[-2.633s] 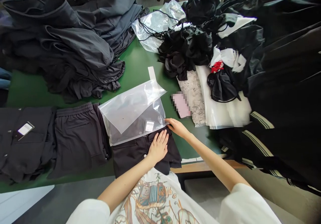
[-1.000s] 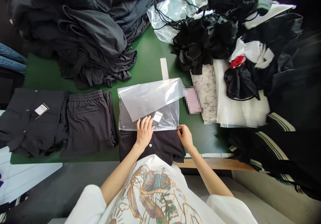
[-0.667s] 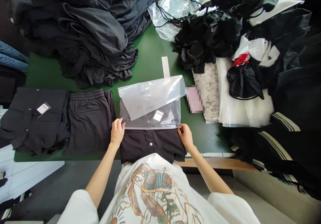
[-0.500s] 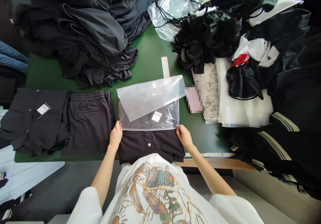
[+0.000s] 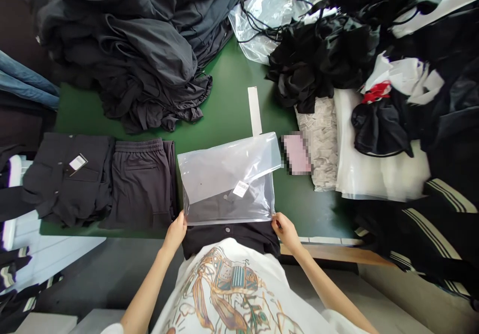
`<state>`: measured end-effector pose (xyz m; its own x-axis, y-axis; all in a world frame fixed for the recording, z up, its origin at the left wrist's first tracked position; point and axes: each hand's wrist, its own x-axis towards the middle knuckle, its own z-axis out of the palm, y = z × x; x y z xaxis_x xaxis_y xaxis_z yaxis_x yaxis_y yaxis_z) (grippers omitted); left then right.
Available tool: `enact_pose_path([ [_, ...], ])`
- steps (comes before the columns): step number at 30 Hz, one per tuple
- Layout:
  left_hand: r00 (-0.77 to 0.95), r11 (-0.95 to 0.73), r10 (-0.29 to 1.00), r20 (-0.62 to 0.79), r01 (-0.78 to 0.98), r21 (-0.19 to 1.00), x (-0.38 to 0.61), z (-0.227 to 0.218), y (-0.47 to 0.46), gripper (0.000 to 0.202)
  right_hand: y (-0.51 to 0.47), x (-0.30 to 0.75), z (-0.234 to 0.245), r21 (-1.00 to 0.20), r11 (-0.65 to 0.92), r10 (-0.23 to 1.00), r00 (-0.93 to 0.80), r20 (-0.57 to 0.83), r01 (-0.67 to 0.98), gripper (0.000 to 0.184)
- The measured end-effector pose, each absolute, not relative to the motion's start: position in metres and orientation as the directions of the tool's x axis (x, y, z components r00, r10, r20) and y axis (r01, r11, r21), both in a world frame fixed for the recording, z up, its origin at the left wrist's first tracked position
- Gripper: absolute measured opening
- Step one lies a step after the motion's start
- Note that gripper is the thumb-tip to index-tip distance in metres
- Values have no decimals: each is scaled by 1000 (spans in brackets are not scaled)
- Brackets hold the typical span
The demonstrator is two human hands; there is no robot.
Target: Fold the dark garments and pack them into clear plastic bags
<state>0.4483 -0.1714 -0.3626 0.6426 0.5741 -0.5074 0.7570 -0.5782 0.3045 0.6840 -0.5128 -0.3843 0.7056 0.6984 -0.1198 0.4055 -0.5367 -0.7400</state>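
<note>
A clear plastic bag lies flat on the table in front of me, its frosted far part folded over. Inside it shows part of a folded black garment, with a white barcode tag; the rest of the garment sticks out at the near edge, against my shirt. My left hand pinches the bag's near left corner. At the near right corner my right hand is closed on the bag's edge, thumb and fingers together. The near edge stretches straight between both hands.
On the left lie a folded black jacket and black trousers. Dark garments are heaped behind. To the right are a bag of labels, a stack of plastic bags and black pouches. A white strip lies beyond my bag.
Both hands have drawn the bag's near edge towards my body, so the bag covers more of the black garment. The view has shifted slightly.
</note>
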Motion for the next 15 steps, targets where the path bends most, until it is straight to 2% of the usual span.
enact_pose_path([
  [3, 594, -489, 543, -594, 798, 352, 418, -361, -188, 39, -530, 665, -379, -749, -531, 720, 677, -152, 397, 19],
  [6, 549, -364, 580, -601, 835, 412, 399, -367, -200, 38, -540, 646, -382, -768, -544, 696, 693, -186, 339, 14],
  [9, 519, -212, 664, -539, 821, 530, 408, -379, -201, 35, -535, 640, -391, -787, -566, 570, 806, -159, 245, 7],
  [12, 450, -89, 714, -536, 818, 568, 449, -388, -188, 34, -510, 656, -397, -813, -571, 412, 896, -162, 116, 12],
  [15, 496, -120, 716, -492, 781, 612, 510, -383, -159, 31, -471, 701, -393, -823, -568, 285, 936, -207, -9, 18],
])
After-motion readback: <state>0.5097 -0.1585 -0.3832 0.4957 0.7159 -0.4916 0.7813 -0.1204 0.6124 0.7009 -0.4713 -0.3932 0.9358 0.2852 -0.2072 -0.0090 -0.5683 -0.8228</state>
